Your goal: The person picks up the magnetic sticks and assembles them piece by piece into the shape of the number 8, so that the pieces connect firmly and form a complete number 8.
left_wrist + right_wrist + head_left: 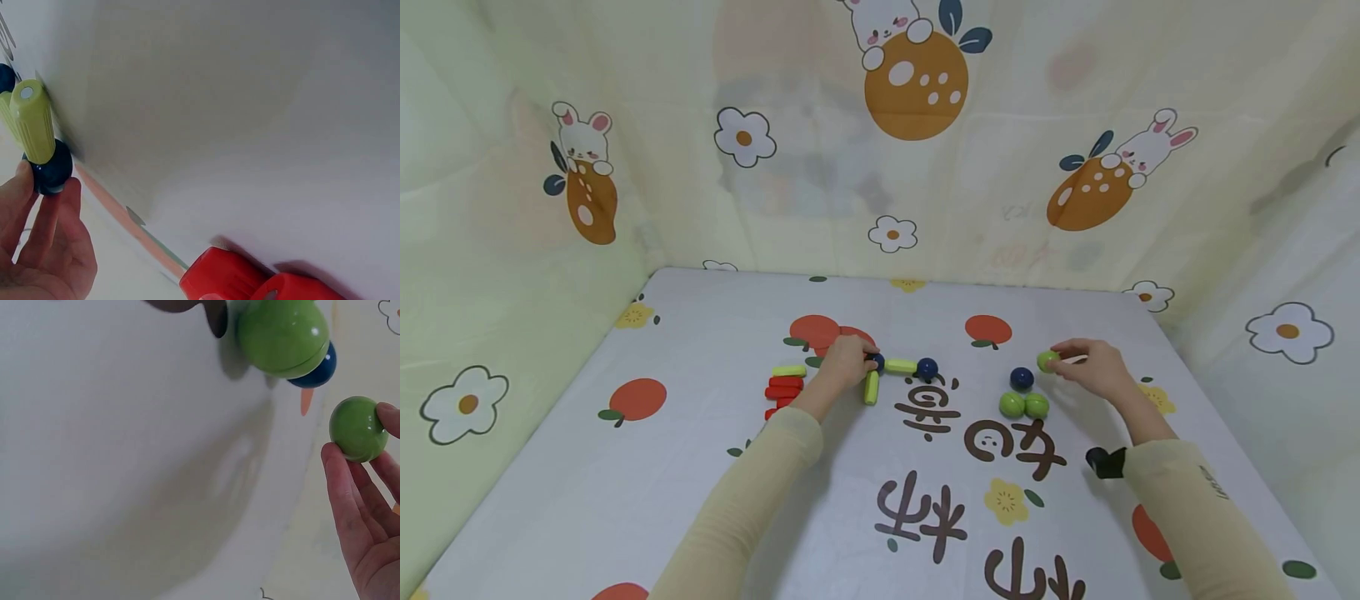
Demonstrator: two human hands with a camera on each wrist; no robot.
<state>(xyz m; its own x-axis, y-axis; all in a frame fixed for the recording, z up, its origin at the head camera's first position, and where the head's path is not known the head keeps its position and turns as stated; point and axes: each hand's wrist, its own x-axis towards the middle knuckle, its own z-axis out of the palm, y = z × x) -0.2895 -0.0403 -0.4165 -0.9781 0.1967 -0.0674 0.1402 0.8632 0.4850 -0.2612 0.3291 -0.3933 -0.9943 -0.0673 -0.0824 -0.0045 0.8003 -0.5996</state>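
My left hand (pixel 846 365) pinches a dark blue ball (pixel 55 167) between thumb and fingers. Joined to that ball are two yellow-green rods: one (pixel 871 388) points toward me, the other (pixel 900 366) runs right to a second blue ball (pixel 927 369). In the left wrist view, a round metallic spot shows on the near rod's end. Over on the right, my right hand (pixel 1096 368) holds a green ball (pixel 358 429) by its fingertips, apart from the other balls. Close by on the table lie a blue ball (pixel 1022 378) and two green balls, one left (pixel 1012 405), one right (pixel 1037 407).
Left of my left forearm lie several red rods (pixel 784 387), partly hidden by the sleeve, and one yellow-green rod (pixel 788 371). A printed cloth covers the table (pixel 700 475). Patterned curtains (pixel 805 208) stand behind and at both sides.
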